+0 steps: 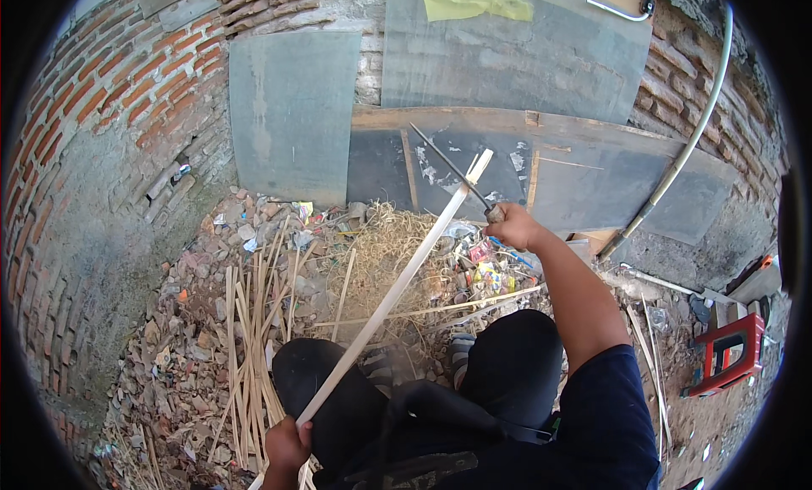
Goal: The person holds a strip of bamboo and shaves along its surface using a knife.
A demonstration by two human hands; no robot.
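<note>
1. The long pale strip (401, 280) slants up from beside the person's left knee (317, 376), its far end forked and raised above the rubble.
2. The knife (447, 160) crosses it just below that fork; from here I can't tell how deep the blade sits.
3. The right hand (513, 226) is wrapped round the knife's handle; the left hand (288, 444) grips the strip near its lower end.
4. To do this well, I'd keep the blade centred in the strip's width, press evenly, and steady the lower end clear of the edge.
5. Around them, loose strips (245, 355) lie on rubble, with dry shavings (393, 232) ahead and a red stool (725, 355) to the right.
</note>
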